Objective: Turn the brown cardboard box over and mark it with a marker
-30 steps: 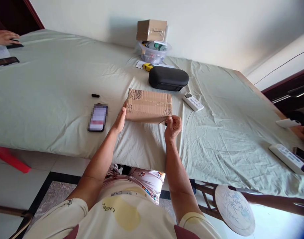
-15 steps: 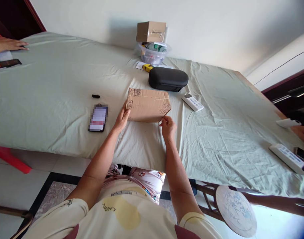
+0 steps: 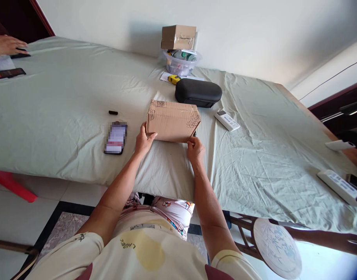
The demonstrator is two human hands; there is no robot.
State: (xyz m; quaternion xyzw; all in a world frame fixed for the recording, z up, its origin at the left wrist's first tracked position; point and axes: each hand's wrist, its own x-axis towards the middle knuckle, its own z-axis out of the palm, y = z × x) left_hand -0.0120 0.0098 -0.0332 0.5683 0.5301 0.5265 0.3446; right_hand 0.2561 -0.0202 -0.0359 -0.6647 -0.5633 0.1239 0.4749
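Note:
A brown cardboard box (image 3: 173,121) with dark stamps at its corners rests on the pale green cloth of the table (image 3: 64,101). My left hand (image 3: 144,140) grips its near left corner, thumb laid over the front face. My right hand (image 3: 195,149) holds the near right bottom corner with curled fingers. The box's front face tilts toward me. A small dark thing shows at the right corner by my fingers; I cannot make it out.
A phone (image 3: 115,137) lies left of the box, a small black piece (image 3: 113,112) beyond it. Behind the box sit a black case (image 3: 198,92), a white remote (image 3: 226,120), a yellow tape measure (image 3: 174,79), a plastic tub (image 3: 180,62) and a second box (image 3: 178,37). Other people's hands (image 3: 4,44) are at the far left and right edges.
The box has been turned so its front face now tips toward me. My right hand slid from the right edge down to the near right bottom corner; my left hand moved to the front left corner.

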